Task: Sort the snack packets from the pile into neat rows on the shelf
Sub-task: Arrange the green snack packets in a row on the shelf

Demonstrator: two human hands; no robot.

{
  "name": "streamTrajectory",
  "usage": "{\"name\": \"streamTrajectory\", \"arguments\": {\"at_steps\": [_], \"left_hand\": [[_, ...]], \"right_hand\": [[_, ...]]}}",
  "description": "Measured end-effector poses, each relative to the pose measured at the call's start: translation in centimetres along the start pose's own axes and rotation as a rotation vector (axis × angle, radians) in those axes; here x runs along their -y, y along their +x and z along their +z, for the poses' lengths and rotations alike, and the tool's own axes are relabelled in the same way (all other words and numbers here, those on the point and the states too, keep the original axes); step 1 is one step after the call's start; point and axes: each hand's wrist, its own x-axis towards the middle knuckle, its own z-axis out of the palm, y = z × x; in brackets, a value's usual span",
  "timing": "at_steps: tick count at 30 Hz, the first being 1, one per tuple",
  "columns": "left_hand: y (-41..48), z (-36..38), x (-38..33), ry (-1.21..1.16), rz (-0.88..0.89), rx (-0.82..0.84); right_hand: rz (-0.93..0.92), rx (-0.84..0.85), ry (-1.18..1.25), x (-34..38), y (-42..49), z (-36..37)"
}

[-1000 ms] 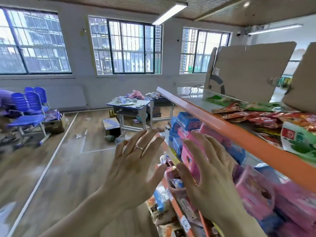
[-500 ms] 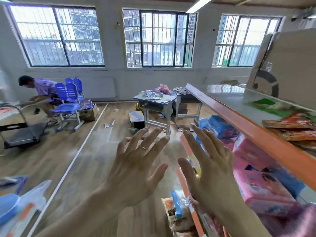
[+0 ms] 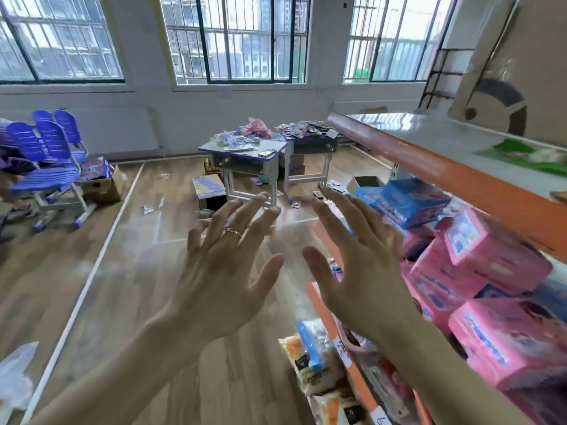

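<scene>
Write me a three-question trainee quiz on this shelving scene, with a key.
1. True or false: the left hand grips a snack packet.
2. Which hand wears the ring? A. left B. right C. neither
3. Fill the blank: the green packet lies on the top shelf, whose front edge is ____.
Key: 1 false, it and the right hand are both open and empty; 2 A; 3 orange.
</scene>
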Motion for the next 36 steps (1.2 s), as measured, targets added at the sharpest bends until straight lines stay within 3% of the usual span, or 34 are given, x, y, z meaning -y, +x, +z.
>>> {"name": "streamTrajectory", "arguments": {"at_steps": [8,14,18,25,32,36], "left_hand": [[5.4,1.3,8.7,-0.084,0.088,-0.101],[9.1,3.9,11.1,-0.177,0.193,-0.049],[12.5,5.4,9.5,-0.238,0.299,-0.014],[20.4,6.9,2.7,-0.378,0.582,-0.097],[26.4,9.0,-1.7,-0.416,0.726,-0.116],[30.7,9.9,-2.7,-0.425,0.752,-0.102]], "right_hand": [[0.049,-0.033,-0.053,3.6,7.5,5.9],[0.187,-0.037,-0.123,2.9,9.2,7.0],[0.272,-0.077,-0.194,1.2,9.1,5.1],[0.399,-0.248,-0.401,-3.2,9.0,0.3],[0.428,-0.390,-0.496,-8.3,11.1,-4.0],[0.462,-0.387,-0.516,-10.8,13.9,-5.1]]}}
